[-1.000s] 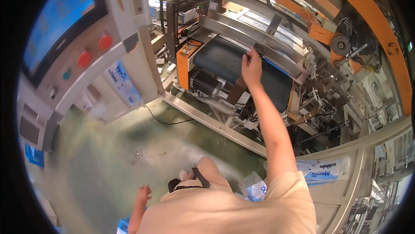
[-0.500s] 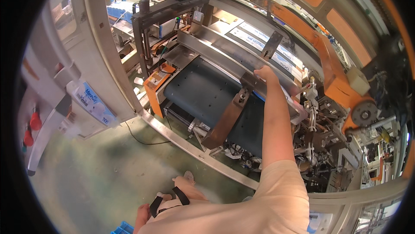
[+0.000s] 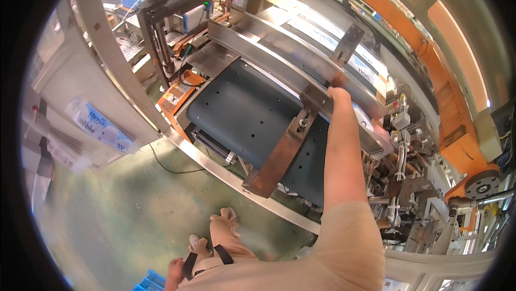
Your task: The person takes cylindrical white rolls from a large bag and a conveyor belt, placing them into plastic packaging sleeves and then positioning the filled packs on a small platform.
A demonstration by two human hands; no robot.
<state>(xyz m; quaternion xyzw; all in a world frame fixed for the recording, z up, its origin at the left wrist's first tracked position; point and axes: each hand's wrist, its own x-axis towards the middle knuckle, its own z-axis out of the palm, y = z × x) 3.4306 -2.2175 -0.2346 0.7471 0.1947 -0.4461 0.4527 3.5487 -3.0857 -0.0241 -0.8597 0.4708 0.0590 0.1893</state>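
My right arm stretches forward over a dark green conveyor belt (image 3: 242, 113) with small holes. My right hand (image 3: 339, 95) is at the metal guide rail (image 3: 269, 61), near the top of a brown metal bracket (image 3: 285, 154) that crosses the belt. Its fingers dip behind the rail's edge, so what they touch or hold is hidden. Low at my left side hangs my left hand (image 3: 174, 270), partly cut off by my body, its fingers too unclear to read. Beyond the rail lie blue-and-white printed packs (image 3: 363, 73) under a second dark bracket (image 3: 349, 43).
An orange machine arm (image 3: 457, 124) and dense metal linkages (image 3: 400, 156) stand at the right. A pale frame beam (image 3: 236, 183) runs along the belt's near side. On the left is a pale panel (image 3: 59, 84) bearing a printed pack sheet; a blue crate (image 3: 150, 281) sits below.
My view has shifted closer to the belt. My right hand stays by the rail, its fingers now lower behind the edge. My left hand still hangs at my side.
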